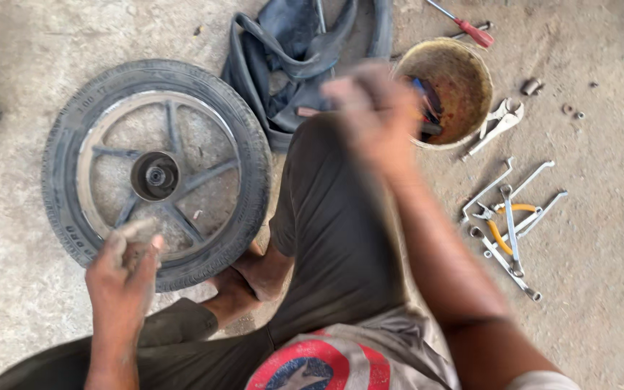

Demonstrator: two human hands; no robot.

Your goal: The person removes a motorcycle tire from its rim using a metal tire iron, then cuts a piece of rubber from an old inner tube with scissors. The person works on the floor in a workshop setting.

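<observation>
Head view: your left hand (pixel 123 269) pinched a small grey piece over the wheel (pixel 157 173); your right hand (pixel 371 108) blurred near the bucket (pixel 471 68), grip unclear

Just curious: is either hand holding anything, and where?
The left hand pinches a small pale piece at one end; what it is cannot be told. The right hand is blurred.

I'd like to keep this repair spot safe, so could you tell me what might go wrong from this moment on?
The right hand is blurred mid-swing beside the bucket holding tools, so it may knock it over. Spanners and pliers lie loose on the concrete floor by the person's knee, easy to kneel on or scatter. A bare foot rests against the wheel, and the left hand grips a small object over the tyre's edge; a slip could pinch toes or fingers.
</observation>
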